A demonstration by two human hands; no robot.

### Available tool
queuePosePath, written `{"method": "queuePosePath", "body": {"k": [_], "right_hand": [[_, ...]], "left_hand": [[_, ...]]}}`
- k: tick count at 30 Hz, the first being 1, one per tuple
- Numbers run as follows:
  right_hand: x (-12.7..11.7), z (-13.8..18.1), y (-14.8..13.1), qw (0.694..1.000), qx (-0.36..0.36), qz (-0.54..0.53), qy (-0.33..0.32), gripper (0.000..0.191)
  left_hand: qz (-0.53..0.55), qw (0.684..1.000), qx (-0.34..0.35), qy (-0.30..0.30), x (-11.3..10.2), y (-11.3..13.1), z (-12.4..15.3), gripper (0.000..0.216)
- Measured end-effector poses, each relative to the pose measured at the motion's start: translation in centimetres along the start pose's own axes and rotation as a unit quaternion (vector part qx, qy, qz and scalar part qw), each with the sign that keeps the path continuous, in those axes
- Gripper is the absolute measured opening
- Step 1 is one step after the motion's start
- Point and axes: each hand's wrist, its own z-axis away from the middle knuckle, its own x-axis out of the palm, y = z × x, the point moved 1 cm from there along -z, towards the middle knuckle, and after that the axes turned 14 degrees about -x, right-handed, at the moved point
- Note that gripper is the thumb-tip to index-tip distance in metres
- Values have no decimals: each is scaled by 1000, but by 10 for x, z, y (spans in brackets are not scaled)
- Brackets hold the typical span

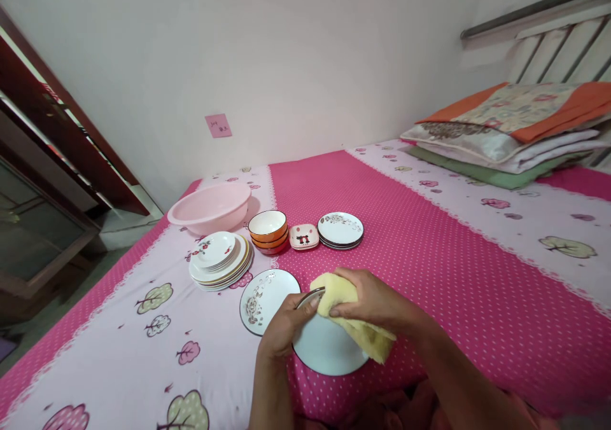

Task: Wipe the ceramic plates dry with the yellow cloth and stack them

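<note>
A white plate with a dark rim [329,348] is low in the middle of the view, close to my body. My left hand [285,323] grips its upper left edge, thumb on the rim. A folded yellow cloth [340,292] is bunched in my right hand [370,301], wrapped over the plate's top edge, with its loose end hanging down to the right. I cannot tell whether a second plate lies under the held one. Just left of my left hand, a flower-patterned plate [268,296] lies flat on the pink bedspread [410,258].
Beyond my hands stand stacked orange bowls [268,228], small square dishes [304,236] and stacked dark-rimmed plates [340,229]. To the left are a mixed plate stack [217,255] and a pink basin [210,206]. Folded bedding [506,131] lies at the far right, by the wall.
</note>
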Motion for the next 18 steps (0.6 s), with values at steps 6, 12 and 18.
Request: {"method": "queuePosePath", "body": {"k": [6,12,18], "right_hand": [[10,-9,20,965,-8,-234,120,50],[46,-21,35,860,44,-418,290,58],[91,-23,29,787,80,-505,344,75]], "left_hand": [[164,973,50,155,-8,-1,-4,50],[303,907,109,272,-6,2,-15,36],[331,889,176,262,22,-6,-28,53]]}}
